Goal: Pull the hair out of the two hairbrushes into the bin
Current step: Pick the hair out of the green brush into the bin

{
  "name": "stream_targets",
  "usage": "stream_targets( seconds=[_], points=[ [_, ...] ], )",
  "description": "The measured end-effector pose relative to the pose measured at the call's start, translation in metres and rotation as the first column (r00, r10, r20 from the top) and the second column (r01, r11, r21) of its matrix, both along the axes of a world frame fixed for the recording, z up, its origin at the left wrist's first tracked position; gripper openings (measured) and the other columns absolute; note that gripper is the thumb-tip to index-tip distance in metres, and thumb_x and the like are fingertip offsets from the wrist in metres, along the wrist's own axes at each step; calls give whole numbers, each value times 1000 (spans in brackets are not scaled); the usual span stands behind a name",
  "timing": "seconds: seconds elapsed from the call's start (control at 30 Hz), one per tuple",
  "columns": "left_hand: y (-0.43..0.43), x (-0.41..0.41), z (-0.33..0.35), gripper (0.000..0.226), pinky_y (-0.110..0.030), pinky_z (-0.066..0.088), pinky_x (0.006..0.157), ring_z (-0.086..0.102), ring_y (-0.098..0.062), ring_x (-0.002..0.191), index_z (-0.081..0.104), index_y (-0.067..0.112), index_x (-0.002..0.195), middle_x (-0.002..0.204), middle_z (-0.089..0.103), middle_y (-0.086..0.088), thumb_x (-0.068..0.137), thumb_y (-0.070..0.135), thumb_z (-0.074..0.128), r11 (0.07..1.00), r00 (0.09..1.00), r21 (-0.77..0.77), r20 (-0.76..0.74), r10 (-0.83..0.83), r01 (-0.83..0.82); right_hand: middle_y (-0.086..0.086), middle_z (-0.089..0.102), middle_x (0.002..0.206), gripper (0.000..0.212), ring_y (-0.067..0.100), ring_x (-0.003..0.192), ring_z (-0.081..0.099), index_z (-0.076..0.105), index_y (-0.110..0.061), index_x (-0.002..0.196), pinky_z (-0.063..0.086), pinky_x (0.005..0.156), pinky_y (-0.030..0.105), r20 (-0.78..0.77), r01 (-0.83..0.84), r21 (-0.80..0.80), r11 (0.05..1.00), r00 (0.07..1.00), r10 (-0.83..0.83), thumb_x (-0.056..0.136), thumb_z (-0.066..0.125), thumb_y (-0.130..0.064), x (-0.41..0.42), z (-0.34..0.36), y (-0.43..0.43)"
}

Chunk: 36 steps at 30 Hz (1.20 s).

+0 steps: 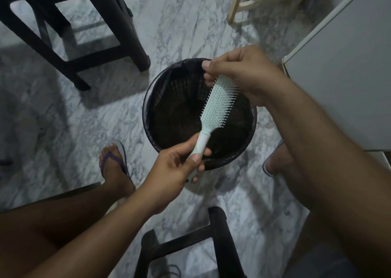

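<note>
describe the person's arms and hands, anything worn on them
The left forearm and right forearm are bare in view: no sleeves, watch or bracelets. The left hand and right hand show no rings or gloves. The fingers have short, unpainted nails where visible.

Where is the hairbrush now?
In the head view the hairbrush is centred above the bin, its handle in the left hand, the right hand at its tip.

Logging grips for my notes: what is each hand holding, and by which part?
The left hand grips the hairbrush by its handle; the right hand pinches the head's far tip.
</note>
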State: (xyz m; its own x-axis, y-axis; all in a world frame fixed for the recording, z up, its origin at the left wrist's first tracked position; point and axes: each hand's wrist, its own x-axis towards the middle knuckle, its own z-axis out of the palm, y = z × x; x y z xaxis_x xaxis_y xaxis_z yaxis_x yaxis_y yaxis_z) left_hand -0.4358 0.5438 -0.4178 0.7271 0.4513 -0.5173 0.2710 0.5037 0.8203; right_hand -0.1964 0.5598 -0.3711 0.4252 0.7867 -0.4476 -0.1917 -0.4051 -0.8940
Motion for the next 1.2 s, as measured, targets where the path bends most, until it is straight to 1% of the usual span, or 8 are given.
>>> stream_targets(
  seconds=[0.1,0.2,0.43,0.57,0.67,0.83,1.07,1.2],
  points=[
    [-5,0,-1,47,-34,44,64,52,-15,76,53,22,143,104,69,0,100,3,50,1000,1000,-6,-2,-2,2,7,76,70,14,16,63,74,71,4,88,60,63,24,-99,159,4,987,982,-158,89,73,-10,9,5,2],
    [-8,-1,-2,46,-34,44,64,52,-15,75,56,27,139,102,69,2,98,5,53,998,999,-42,4,44,-44,2,75,71,11,8,59,71,70,-5,87,61,61,22,4,244,-1,970,970,-244,93,69,-15,21,4,-2],
    [5,2,-4,45,-29,47,60,54,-15,76,58,24,138,105,67,-2,96,8,54,961,972,-150,-12,233,-232,17,68,123,32,25,99,72,52,3,135,62,75,33,176,-95,-237,967,975,138,107,39,-6,-16,-22,-16],
    [4,2,-5,45,-31,47,62,54,-14,78,57,25,139,108,67,-3,99,6,51,959,972,-159,-25,234,-235,17,74,110,32,25,100,74,67,2,118,65,76,39,96,-194,-114,974,974,205,101,58,-24,-34,-19,-14],
    [1,2,-5,44,-32,47,61,54,-15,78,58,25,138,106,67,-3,99,5,51,960,972,-156,-27,232,-234,10,78,94,23,17,89,76,72,-1,113,64,69,30,137,-198,-86,976,968,208,94,69,-14,-38,-22,-15],
    [1,2,-6,47,-31,47,63,53,-16,79,54,24,142,106,67,-2,100,5,50,970,975,-91,-40,220,-223,5,76,68,15,10,58,73,78,-4,91,61,55,24,383,-159,-174,972,898,216,87,78,-18,-28,-14,-15],
    [-1,1,-6,46,-31,46,62,53,-16,79,55,23,142,108,67,-2,100,3,50,965,972,-120,-65,225,-231,3,75,78,15,4,56,62,73,-4,95,58,54,21,483,-22,4,1000,875,17,97,63,-15,4,13,-9],
    [0,2,-5,47,-31,46,62,52,-16,80,55,24,141,108,67,-1,100,3,50,967,974,-115,-56,220,-225,-8,72,81,17,-2,63,62,73,-14,104,53,65,16,593,-138,-116,984,785,180,99,57,-15,-2,0,-14]
  ],
)
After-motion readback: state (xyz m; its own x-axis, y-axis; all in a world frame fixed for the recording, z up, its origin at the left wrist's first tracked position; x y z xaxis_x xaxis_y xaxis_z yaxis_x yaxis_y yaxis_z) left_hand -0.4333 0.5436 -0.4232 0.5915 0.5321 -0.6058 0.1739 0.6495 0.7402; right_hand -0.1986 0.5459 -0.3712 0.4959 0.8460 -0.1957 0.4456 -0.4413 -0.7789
